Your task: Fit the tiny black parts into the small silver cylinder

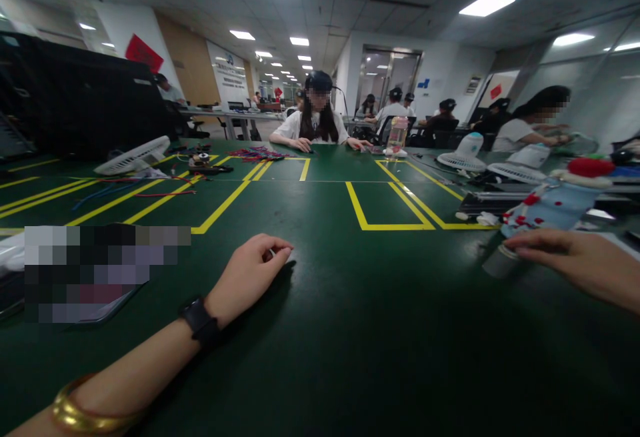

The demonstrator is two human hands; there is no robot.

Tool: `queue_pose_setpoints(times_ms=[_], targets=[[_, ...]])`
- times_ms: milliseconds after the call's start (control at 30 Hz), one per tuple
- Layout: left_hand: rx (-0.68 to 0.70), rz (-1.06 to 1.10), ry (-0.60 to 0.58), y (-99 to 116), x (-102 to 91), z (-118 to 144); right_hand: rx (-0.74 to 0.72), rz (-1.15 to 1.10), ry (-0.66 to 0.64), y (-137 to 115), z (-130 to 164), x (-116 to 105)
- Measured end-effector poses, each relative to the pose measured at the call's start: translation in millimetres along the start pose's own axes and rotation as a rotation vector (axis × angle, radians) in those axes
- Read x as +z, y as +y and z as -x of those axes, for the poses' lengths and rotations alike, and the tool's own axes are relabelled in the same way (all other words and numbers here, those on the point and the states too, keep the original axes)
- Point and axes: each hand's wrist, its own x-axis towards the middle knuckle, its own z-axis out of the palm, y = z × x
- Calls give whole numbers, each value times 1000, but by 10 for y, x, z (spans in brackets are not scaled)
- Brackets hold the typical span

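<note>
My left hand (253, 270) rests on the green table (325, 330) with its fingers loosely curled. Its thumb and index finger come close together, and nothing shows between them. On the right, my right hand (575, 257) has its fingertips on the top of a small grey cylinder (501, 261), slightly blurred, close to the tabletop. Just behind that hand stands a light blue bottle (563, 200) with red decorations.
A white fan (137, 157) lies at the left near loose wires (170, 193). More white fans (463, 157) stand at the right. Yellow tape (397, 227) marks the table. Opposite sits a person (320, 117) near a pink-topped bottle (397, 137). A large black case (85, 100) stands left.
</note>
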Motion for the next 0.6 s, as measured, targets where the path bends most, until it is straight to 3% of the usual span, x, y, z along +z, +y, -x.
queue_pose_setpoints(times_ms=[100,200,267,333,467,600], targets=[[3,2,1,-10,6,-4,43,-148,-188,53,52,33],[3,1,3,-19,18,-15,52,-143,-174,-115,97,82],[1,-3,5,-21,28,-23,0,-153,-133,-405,144,134],[-1,-7,5,-24,37,-31,-151,-250,-110,-812,225,199],[4,-10,1,-56,42,-42,-500,-498,-253,-1667,475,335],[30,-10,5,-37,21,-24,-611,-612,-358,-2074,691,484]])
